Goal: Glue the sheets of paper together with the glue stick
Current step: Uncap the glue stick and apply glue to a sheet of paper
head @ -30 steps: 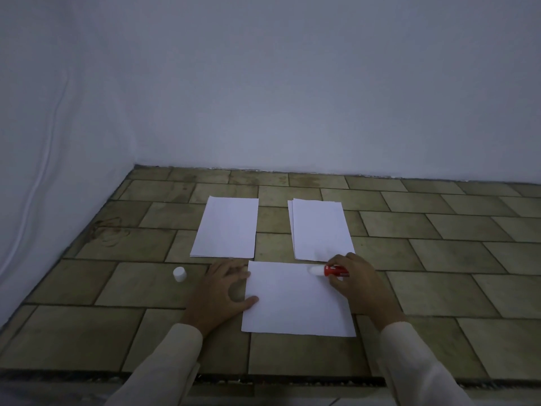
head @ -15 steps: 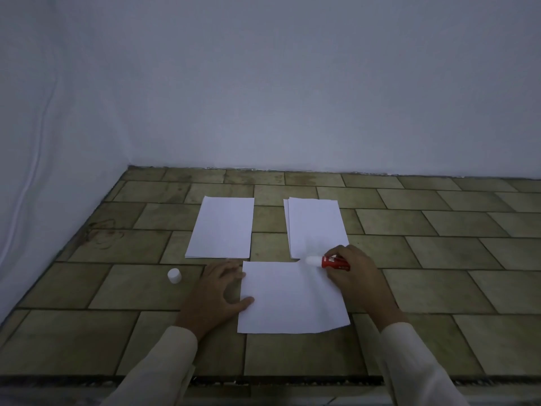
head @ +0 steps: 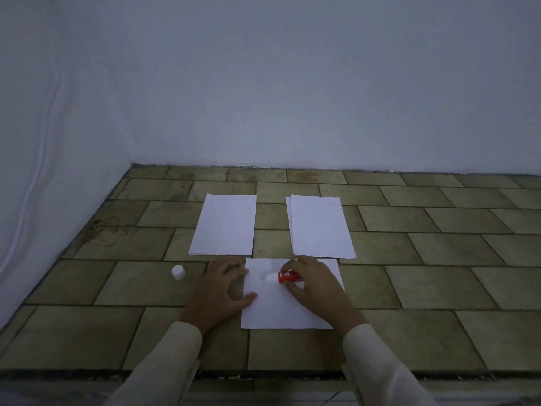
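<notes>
Glue stick: we see the red glue stick (head: 288, 277) over the upper part of the near sheet (head: 292, 309), its white tip pointing left; we cannot tell if the tip touches the paper.
Right hand: our right hand (head: 317, 285) grips the stick, with fingers curled round its red body.
Left hand: our left hand (head: 222, 291) lies flat with fingers spread, its thumb on the sheet's left edge.
Cap: a white cap (head: 178, 272) stands on the tiles (head: 409, 259), left of the left hand.
Other paper: a single sheet (head: 224, 225) and a small stack (head: 320, 227) lie beyond, apart.

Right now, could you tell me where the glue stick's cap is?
In the head view, the white cap stands on the tiles, left of the left hand.
</notes>
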